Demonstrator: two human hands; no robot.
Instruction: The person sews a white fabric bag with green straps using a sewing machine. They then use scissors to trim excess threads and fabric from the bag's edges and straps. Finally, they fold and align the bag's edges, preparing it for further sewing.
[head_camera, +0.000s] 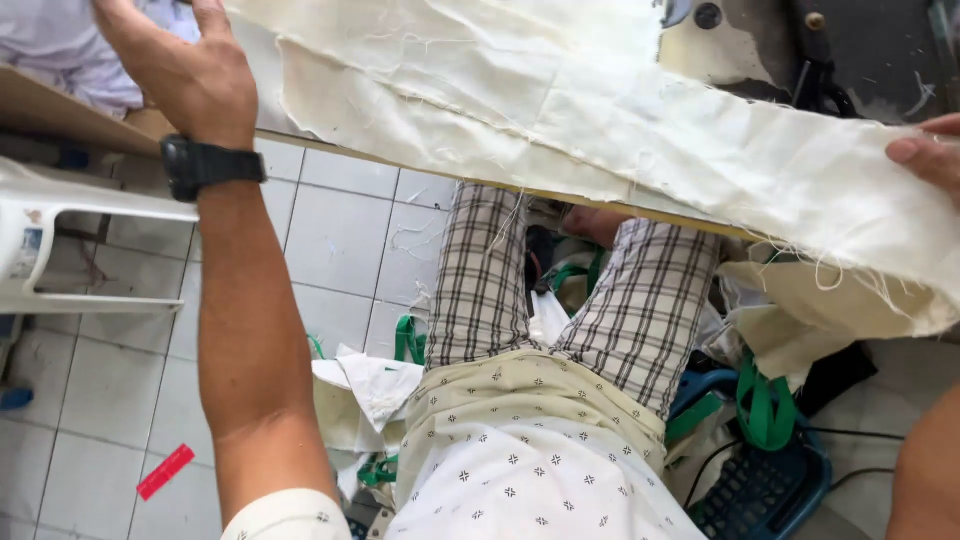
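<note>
Floor: we see pale square tiles (330, 250) with dark grout lines.
Counter: we note a thin wooden edge (70, 115) running diagonally across the top.
Floor items: we see a red strip (165, 471) lying on the tiles at lower left, a dark blue plastic crate (765, 485) at lower right, and green straps (765, 405) draped over it.
Left edge: we see a white plastic frame (60, 245).
Light: even daylight.

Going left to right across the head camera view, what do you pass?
White plastic chair → red strip on the floor → left hand with black watch → cream cloth → right hand.
</note>
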